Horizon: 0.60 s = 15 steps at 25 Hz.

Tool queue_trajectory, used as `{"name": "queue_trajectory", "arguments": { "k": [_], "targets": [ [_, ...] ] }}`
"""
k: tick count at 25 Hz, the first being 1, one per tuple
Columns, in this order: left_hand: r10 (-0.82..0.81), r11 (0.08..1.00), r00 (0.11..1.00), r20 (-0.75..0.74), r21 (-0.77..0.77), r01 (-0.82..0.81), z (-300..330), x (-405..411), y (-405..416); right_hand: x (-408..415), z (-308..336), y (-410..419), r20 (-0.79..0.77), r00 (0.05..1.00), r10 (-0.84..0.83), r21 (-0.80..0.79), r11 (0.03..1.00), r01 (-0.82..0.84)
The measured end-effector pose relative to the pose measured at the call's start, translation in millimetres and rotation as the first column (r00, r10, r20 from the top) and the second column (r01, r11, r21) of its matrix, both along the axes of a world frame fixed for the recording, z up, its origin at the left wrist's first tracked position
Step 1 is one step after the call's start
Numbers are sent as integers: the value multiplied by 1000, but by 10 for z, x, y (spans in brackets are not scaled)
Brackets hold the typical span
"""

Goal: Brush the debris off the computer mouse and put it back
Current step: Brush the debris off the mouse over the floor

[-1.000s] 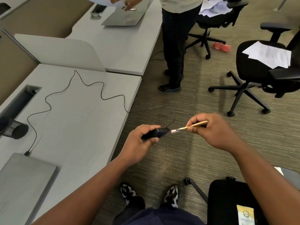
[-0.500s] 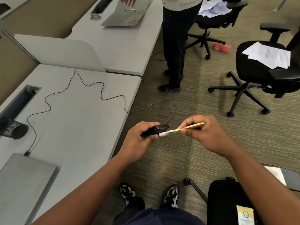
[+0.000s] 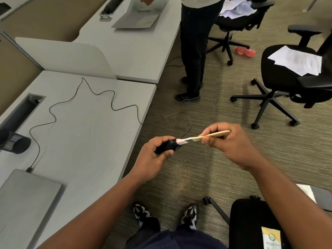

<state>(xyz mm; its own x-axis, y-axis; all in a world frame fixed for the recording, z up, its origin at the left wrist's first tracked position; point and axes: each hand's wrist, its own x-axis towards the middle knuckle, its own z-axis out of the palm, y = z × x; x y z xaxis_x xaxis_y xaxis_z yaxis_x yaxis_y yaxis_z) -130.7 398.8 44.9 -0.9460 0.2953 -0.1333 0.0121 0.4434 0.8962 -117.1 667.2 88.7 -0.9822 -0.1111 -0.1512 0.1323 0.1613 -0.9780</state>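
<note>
The small black plastic computer mouse [image 3: 166, 147] is held above the carpet, just beside the grey counter [image 3: 100, 133], left hand [image 3: 154, 159] curled around it. The right hand [image 3: 231, 142] pinches a flat wooden-handled brush [image 3: 206, 136], its pale bristles touching the mouse's front end.

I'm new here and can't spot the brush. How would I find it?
Look past the grey desk edge to the two hands above the carpet. The right hand grips the brush: a pale wooden handle, its light bristles touching the black mouse held in the left hand.
</note>
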Motion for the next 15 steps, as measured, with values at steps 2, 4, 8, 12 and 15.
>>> {"name": "queue_trajectory", "arguments": {
  "k": [2, 4, 8, 12, 15],
  "targets": [
    [3, 1000, 1000, 20, 24, -4, -11, -10, -34, -13, -21, 63, 3, 1000, 11, 148, 989, -12],
    [-2, 999, 999, 37, 50, 0, -3, -16, -50, -6, -6, 94, -14, 1000, -14, 168, 986, 16],
    [-22, 995, 998, 65, 98, 16, 25, -27, -30, 5, 48, 6, -32, 998, -45, -124, 991, 41],
    [-35, 991, 997, 75, 130, 25, 8, -34, -30, -12, 20, 14, -52, 999, -3, 44, 999, 5],
    [-45, 991, 996, 78, 127, 35, -12, -20, -38, -16, 39, 83, -58, 998, 6, 133, 991, 1]
  ]
}}
